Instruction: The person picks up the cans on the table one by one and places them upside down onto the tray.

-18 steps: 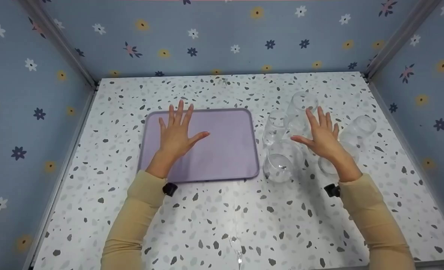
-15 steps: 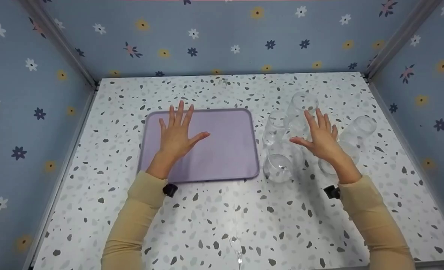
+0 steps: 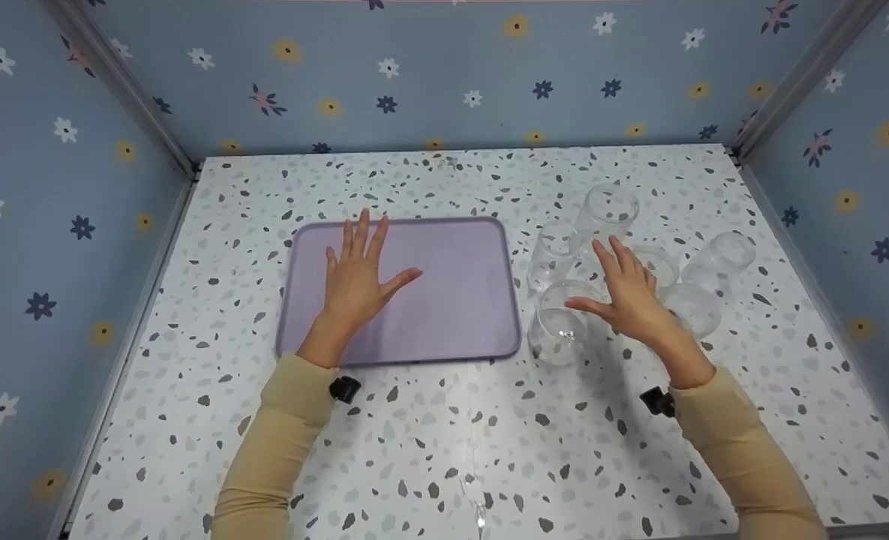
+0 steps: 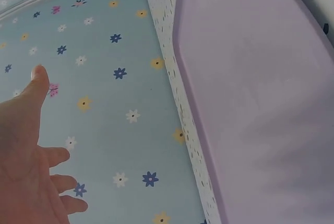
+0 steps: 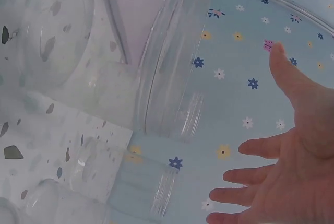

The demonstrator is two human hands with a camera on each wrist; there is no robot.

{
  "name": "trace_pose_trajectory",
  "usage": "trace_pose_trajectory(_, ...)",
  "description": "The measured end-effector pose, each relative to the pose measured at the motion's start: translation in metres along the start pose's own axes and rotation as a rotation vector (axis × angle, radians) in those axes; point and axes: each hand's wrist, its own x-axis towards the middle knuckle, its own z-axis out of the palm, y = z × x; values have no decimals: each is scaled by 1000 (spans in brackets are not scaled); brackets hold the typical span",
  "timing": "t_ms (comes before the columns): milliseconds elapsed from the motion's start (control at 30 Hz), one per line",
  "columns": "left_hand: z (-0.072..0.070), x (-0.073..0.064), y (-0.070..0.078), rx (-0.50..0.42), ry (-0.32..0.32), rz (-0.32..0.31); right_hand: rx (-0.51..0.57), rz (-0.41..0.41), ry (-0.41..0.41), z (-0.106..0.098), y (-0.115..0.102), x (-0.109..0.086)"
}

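My left hand (image 3: pixel 350 292) hovers over the left half of a flat lilac tray (image 3: pixel 452 300), fingers spread and holding nothing. The left wrist view shows that hand's thumb and fingers beside the tray's edge, apart from it. To the right of the tray stands a group of clear jars. My right hand (image 3: pixel 632 300) is above them, fingers extended, with nothing in its grasp. Nearest its thumb is a wide clear jar (image 3: pixel 557 341). In the right wrist view, a large jar (image 5: pixel 169 62) and a smaller jar (image 5: pixel 141 182) with a ridged neck stand apart from the fingers.
Other clear jars are a tall one (image 3: pixel 611 206) at the back, a narrower one (image 3: pixel 551 255) by the tray, and one (image 3: pixel 723 259) at the right. Flower-patterned walls (image 3: pixel 444 75) enclose the speckled white table (image 3: pixel 429 450) at the back and sides.
My right hand has moved left and toward me, over the middle of the jars. The left hand has shifted slightly toward me. Tray and jars stay where they were.
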Motion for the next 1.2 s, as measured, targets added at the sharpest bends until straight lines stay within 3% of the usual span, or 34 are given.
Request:
trace_pose_trajectory(600,20,-11,1,-183,162,16,15,-39,-52,21,-11,-10)
trace_pose_trajectory(900,34,-13,3,-239,319,90,16,-20,-94,32,-13,-9)
trace_pose_trajectory(1200,43,-16,7,-299,350,86,-30,9,-133,34,-17,-10)
